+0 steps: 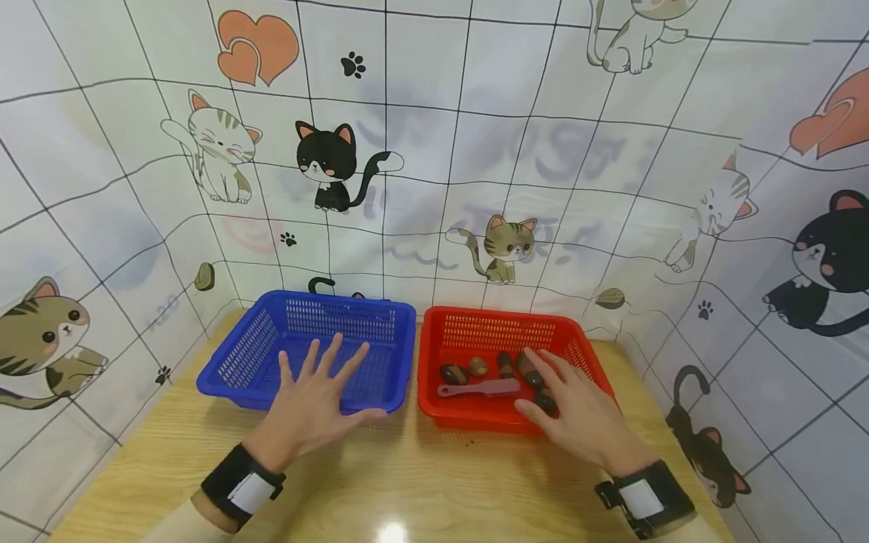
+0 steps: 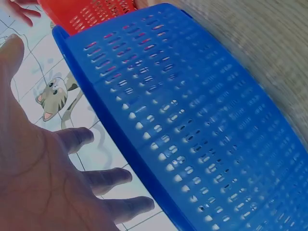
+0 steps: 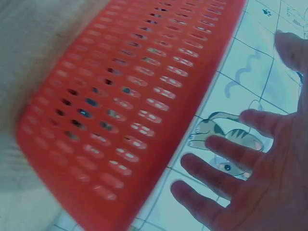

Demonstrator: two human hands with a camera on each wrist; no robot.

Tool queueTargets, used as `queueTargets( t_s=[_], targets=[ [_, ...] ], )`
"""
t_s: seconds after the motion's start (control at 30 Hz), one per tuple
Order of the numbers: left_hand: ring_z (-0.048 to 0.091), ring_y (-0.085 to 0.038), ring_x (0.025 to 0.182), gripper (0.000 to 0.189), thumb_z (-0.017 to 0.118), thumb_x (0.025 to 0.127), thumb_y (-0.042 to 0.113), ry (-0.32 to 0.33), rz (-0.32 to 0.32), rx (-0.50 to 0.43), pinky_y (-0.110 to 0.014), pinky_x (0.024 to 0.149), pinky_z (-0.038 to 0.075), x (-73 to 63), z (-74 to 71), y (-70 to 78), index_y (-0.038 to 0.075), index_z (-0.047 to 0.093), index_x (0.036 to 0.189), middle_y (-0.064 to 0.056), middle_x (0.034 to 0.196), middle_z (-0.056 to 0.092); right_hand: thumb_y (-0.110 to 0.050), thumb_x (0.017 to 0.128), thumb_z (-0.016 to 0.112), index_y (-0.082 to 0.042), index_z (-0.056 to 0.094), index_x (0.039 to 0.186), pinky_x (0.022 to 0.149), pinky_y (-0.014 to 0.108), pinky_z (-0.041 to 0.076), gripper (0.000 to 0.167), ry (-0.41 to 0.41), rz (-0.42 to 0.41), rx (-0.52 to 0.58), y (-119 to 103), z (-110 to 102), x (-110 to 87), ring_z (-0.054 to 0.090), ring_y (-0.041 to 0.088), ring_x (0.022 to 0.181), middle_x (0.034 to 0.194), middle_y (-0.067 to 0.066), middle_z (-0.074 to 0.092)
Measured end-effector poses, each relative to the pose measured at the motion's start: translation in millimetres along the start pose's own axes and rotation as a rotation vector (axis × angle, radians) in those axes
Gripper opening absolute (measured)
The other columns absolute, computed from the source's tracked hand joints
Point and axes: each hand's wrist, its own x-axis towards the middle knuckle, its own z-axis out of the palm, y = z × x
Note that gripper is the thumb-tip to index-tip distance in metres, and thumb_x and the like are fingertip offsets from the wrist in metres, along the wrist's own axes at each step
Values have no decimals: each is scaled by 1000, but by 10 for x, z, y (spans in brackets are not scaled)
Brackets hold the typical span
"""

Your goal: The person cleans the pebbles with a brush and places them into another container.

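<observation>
My left hand (image 1: pixel 308 407) spreads its fingers over the front edge of the blue basket (image 1: pixel 234 387), holding nothing. In the left wrist view its fingers (image 2: pixel 108 179) reach beside the basket's rim. My right hand (image 1: pixel 577 407), fingers apart, hovers over the right part of the red basket (image 1: pixel 475 417) and hides some of what lies there. Inside the red basket are a pink brush (image 1: pixel 480 388) with a long handle, a small tan rounded piece (image 1: pixel 478 366) and several dark brown, stone-like pieces (image 1: pixel 454 374). The blue basket's visible inside shows only its slatted walls and floor.
Both baskets stand side by side on a light wooden table (image 1: pixel 407 483), with a narrow gap between them. Behind and at both sides hangs a white gridded sheet (image 1: pixel 421 151) printed with cartoon cats and hearts. A black strap (image 1: pixel 244 486) circles each wrist.
</observation>
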Motion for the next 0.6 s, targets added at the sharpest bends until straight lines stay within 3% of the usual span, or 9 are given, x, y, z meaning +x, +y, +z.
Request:
queueTargets(
  t_s=[0.13, 0.37, 0.6],
  targets=[
    [28, -64, 175, 108, 62, 97, 94, -3, 12, -1, -98, 131, 3, 28, 18, 59, 34, 37, 184, -23, 192, 29, -76, 107, 69, -28, 44, 181, 117, 77, 59, 91, -40, -25, -10, -48, -57, 103, 64, 49, 152, 176, 17, 58],
    [38, -60, 172, 104, 60, 100, 94, 5, 55, 6, -96, 133, 13, 107, 35, 183, 33, 40, 183, -21, 191, 35, -49, 104, 87, -20, 57, 173, 110, 67, 67, 80, -96, -130, -1, -176, -170, 321, 74, 39, 134, 158, 16, 71],
    [42, -56, 172, 102, 61, 101, 91, -21, 68, -11, -92, 135, 18, 141, 55, 297, 34, 40, 183, -19, 189, 39, -51, 104, 87, -22, 63, 167, 98, 55, 72, 73, -146, -180, 10, -285, -208, 532, 71, 25, 116, 143, 8, 75]
  ],
)
